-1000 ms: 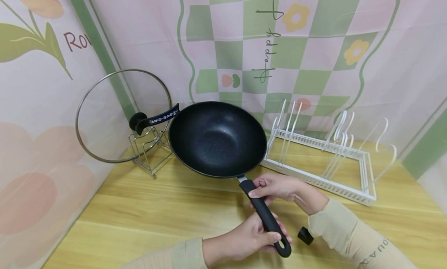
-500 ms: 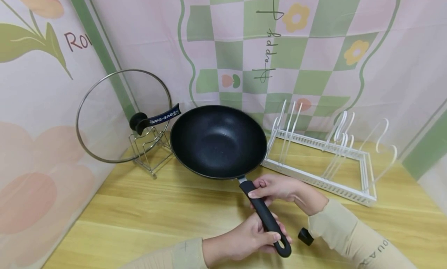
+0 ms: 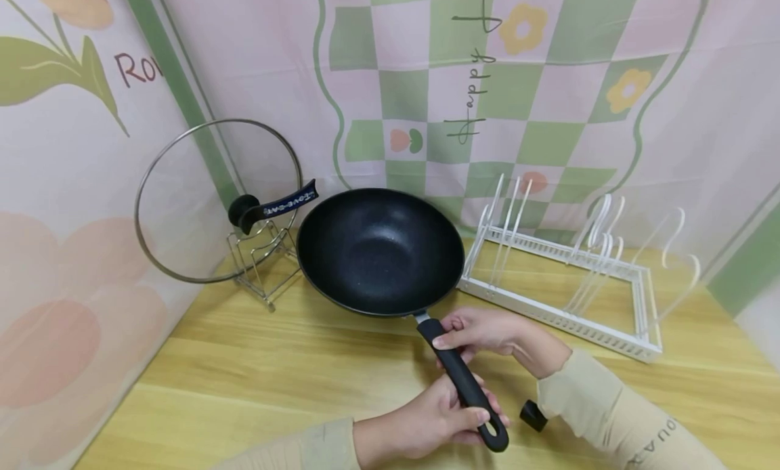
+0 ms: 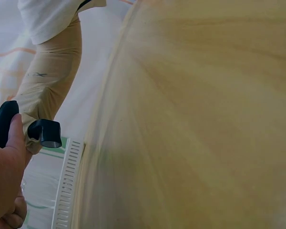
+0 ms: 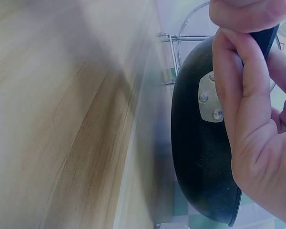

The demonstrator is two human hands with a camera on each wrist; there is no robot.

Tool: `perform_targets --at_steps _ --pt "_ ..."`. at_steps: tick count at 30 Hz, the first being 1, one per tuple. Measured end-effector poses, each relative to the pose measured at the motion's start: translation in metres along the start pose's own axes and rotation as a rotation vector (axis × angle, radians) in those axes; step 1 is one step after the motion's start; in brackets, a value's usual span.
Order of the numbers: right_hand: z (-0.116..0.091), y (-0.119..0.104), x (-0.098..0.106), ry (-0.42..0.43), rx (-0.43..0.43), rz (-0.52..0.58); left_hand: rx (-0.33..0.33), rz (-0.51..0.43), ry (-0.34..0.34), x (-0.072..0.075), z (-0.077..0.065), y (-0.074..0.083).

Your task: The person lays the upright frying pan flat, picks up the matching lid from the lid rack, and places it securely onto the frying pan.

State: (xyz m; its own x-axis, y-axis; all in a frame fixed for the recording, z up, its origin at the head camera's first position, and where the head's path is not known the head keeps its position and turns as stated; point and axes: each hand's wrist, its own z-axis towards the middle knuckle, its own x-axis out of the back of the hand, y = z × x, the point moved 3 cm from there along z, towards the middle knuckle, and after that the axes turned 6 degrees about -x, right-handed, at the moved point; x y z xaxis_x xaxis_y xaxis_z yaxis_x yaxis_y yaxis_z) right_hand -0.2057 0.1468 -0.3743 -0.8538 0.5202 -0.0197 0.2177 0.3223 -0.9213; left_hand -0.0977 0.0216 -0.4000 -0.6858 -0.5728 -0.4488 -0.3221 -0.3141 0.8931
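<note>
A black wok (image 3: 380, 253) is held up by its long black handle (image 3: 464, 382), its inside facing me and tilted. My left hand (image 3: 429, 419) grips the handle close to its looped end, thumb on top. Nearer the pan, my right hand (image 3: 481, 331) grips the same handle, thumb on top and fingers curled beneath. In the right wrist view the wok's dark underside (image 5: 195, 152) and a riveted metal bracket (image 5: 210, 98) show beside the right hand (image 5: 257, 95), with the wok above the tabletop.
On the left, a glass lid (image 3: 183, 212) with a black knob stands in a wire rack (image 3: 262, 267). A white rack (image 3: 548, 307) with upright dividers sits at the right. The wooden table (image 3: 244, 368) meets a patterned cloth wall behind. A small black wrist device (image 3: 533, 414) sits by the right sleeve.
The wok's far rim has dipped slightly, and the whole pan sits a little lower in view. Both hands keep their places on the handle. The head view has shifted slightly.
</note>
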Motion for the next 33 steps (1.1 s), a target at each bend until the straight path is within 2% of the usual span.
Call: perform_targets --at_steps 12,33 --pt "0.0034 0.0015 -0.0016 -0.004 -0.025 -0.002 -0.007 -0.02 0.011 0.0004 -0.0016 -0.0021" --pt "0.0048 0.0025 -0.0055 -0.009 -0.033 -0.004 -0.01 -0.068 -0.011 0.0008 -0.0063 -0.004"
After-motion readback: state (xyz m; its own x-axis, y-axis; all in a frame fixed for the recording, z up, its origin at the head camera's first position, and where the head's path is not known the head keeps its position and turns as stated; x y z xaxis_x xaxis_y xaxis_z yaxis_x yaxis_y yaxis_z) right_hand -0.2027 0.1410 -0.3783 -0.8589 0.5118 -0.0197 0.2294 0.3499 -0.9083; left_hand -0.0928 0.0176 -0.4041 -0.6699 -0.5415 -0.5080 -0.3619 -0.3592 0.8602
